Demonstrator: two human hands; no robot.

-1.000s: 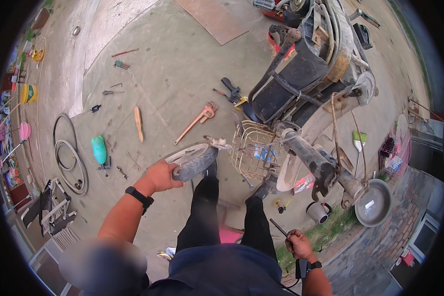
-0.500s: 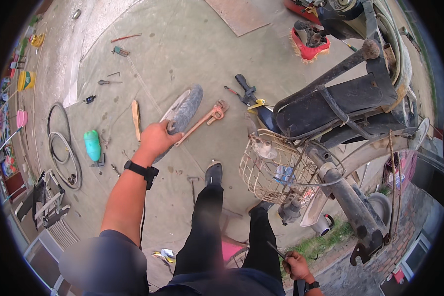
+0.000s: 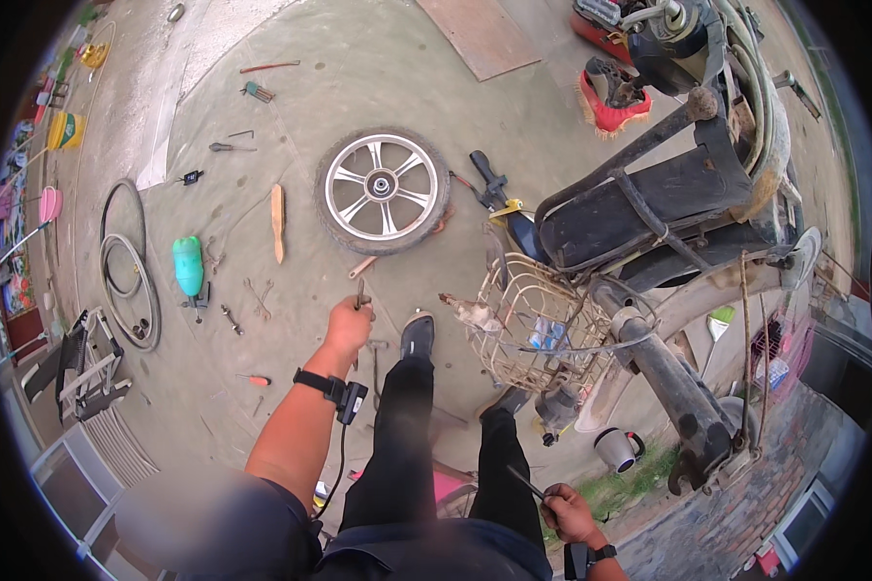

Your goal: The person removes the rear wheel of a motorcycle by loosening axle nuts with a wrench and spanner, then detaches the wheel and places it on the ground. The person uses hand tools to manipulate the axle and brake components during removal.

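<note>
While the left hand (image 3: 347, 324) is closed around a slim dark metal hand tool (image 3: 359, 292), the silver spoked wheel with its black tyre (image 3: 382, 190) lies flat on the concrete, just beyond that hand. The right hand (image 3: 564, 511) is closed around a thin dark rod (image 3: 525, 481), low beside the person's leg.

Hazards, as judged: loose tools around the wheel, among them a pale wooden handle (image 3: 278, 221) to its left and small spanners (image 3: 258, 295) nearer the person, invite a trip or a rolled ankle. The stripped scooter with wire basket (image 3: 528, 329), right of the wheel, could tip if bumped.

Surface: grey concrete yard floor (image 3: 291, 387), dusty and stained, outdoors. A green plastic bottle (image 3: 188, 264) and black rubber tubes (image 3: 126, 261) lie further left of the wheel.
</note>
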